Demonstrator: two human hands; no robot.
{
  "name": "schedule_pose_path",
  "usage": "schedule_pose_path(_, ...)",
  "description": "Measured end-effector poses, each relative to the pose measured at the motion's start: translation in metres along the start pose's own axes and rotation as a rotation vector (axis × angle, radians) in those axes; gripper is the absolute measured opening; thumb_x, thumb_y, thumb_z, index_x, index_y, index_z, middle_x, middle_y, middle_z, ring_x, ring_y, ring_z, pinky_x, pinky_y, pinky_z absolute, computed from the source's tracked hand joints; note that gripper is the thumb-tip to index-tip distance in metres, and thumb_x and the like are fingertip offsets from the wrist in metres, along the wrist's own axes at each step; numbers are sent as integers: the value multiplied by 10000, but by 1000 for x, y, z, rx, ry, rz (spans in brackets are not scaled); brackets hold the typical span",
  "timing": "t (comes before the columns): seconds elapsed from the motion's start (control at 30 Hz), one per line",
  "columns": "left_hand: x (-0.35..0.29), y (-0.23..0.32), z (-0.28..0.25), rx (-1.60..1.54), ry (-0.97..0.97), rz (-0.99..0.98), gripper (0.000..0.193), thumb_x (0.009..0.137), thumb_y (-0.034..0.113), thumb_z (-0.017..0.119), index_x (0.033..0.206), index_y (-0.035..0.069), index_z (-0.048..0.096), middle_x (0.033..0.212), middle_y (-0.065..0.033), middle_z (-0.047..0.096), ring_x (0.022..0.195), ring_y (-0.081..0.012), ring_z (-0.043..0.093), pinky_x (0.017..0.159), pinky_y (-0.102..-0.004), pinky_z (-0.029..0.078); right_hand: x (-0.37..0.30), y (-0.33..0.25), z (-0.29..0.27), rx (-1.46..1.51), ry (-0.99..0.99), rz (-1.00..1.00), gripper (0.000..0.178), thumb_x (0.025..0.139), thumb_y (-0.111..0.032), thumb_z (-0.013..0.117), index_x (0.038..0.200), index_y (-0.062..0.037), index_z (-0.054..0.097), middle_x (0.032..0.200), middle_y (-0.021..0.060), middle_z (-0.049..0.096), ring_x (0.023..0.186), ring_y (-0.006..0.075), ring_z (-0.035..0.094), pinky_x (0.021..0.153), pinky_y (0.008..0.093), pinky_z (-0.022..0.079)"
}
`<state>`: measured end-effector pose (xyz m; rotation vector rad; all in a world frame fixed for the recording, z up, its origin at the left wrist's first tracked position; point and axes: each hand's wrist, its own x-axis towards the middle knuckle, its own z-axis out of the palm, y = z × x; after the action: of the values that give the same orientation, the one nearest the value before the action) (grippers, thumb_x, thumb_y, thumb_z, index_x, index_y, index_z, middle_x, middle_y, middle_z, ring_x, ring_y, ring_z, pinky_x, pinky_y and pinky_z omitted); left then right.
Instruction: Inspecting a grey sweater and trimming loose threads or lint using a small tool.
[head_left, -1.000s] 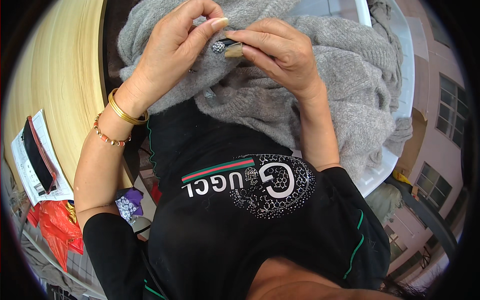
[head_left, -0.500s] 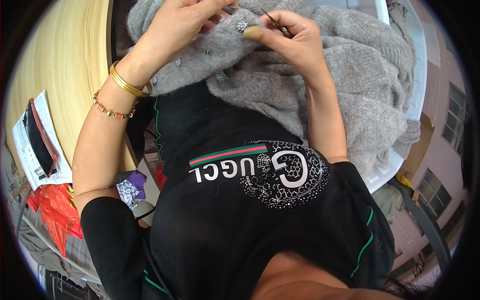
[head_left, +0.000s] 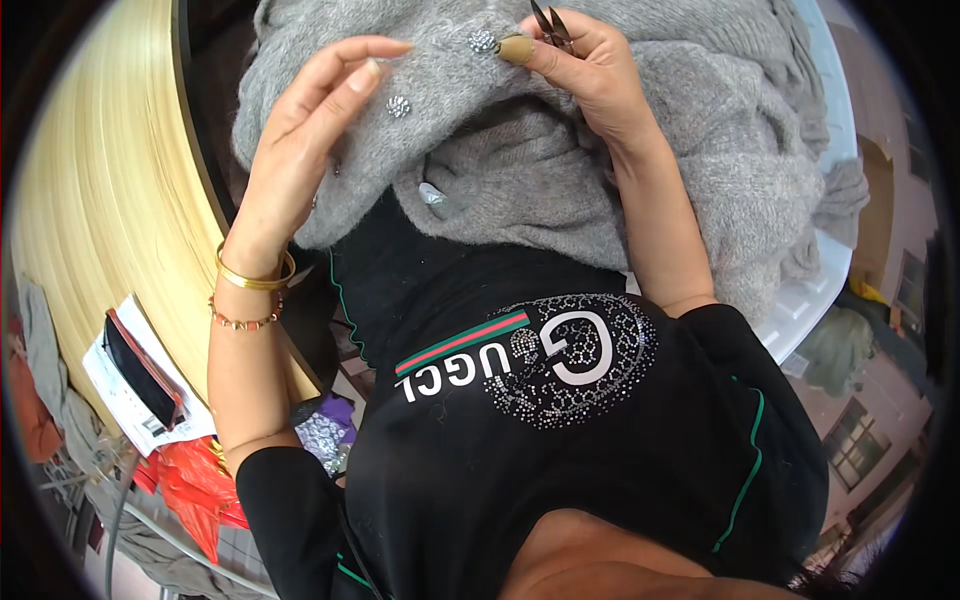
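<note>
A fluffy grey knitted garment [head_left: 440,95] lies across my lap with several sparkly round buttons along its edge. My left hand [head_left: 320,120] is over this edge, its thumb and forefinger extended and slightly apart, nothing visible between them. One button [head_left: 399,107] sits just right of its thumb. My right hand [head_left: 600,75] holds small dark thread snips [head_left: 553,27], points upward. A tan finger cot [head_left: 515,49] covers the right thumb, whose tip is beside another button [head_left: 482,41]. Whether the thumb presses the knit there is hard to see.
A wooden table [head_left: 100,170] curves along the left, bearing papers [head_left: 150,385] and a dark pouch [head_left: 142,368]. Below it are a red plastic bag [head_left: 200,490] and a purple packet of shiny pieces [head_left: 325,435]. More grey knitwear fills a pale blue tub [head_left: 835,190] on the right.
My left hand has moved away from the right one, toward me, and its fingers have loosened from the knit. More of the garment's front shows. The snips now point more upright.
</note>
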<state>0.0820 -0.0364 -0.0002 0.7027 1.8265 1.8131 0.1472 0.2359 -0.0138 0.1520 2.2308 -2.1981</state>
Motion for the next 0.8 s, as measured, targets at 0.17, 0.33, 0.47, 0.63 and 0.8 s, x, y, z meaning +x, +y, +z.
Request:
schedule_pose_path(0.17, 0, 0, 0, 3, -114, 4, 258, 1043, 82, 573, 1274, 25, 673, 1226, -22, 699, 1121, -88, 608, 1001, -239, 451, -1, -2, -3, 14, -42, 8, 96, 929, -101, 774, 910, -27, 716, 771, -19, 686, 653, 11, 569, 577, 175, 416)
schedule_pose_path(0.33, 0, -1, -1, 117, -127, 6, 251, 1037, 65, 584, 1252, 15, 702, 1168, -25, 735, 1054, -75, 640, 969, -238, 489, -3, -3, -2, 62, -40, 1, 96, 935, -100, 768, 914, -25, 711, 794, -10, 698, 668, 17, 581, 588, 176, 426)
schedule_pose_path(0.47, 0, -2, 0, 119, -103, 41, 234, 1028, 74, 609, 1226, 18, 720, 1140, -22, 748, 1009, -44, 636, 917, -213, 499, -5, -4, -3, 103, -55, -24, 96, 936, -96, 766, 922, -22, 707, 815, 5, 708, 688, 26, 599, 603, 178, 441)
schedule_pose_path(0.63, -2, -4, -2, 187, -62, 17, 210, 1015, 113, 654, 1189, 24, 733, 1031, 9, 752, 898, -10, 619, 798, -182, 496, -5, -10, 1, 101, -78, -33, 93, 933, -89, 767, 920, -22, 704, 817, 7, 708, 688, 25, 599, 602, 178, 441)
schedule_pose_path(0.8, 0, -9, -3, 188, 5, 23, 157, 1022, 149, 662, 1094, 21, 717, 885, 57, 670, 812, 7, 564, 723, -165, 457, -5, -1, -1, 36, -16, 34, 86, 935, -94, 768, 923, -28, 713, 761, -35, 668, 632, 3, 531, 556, 178, 382)
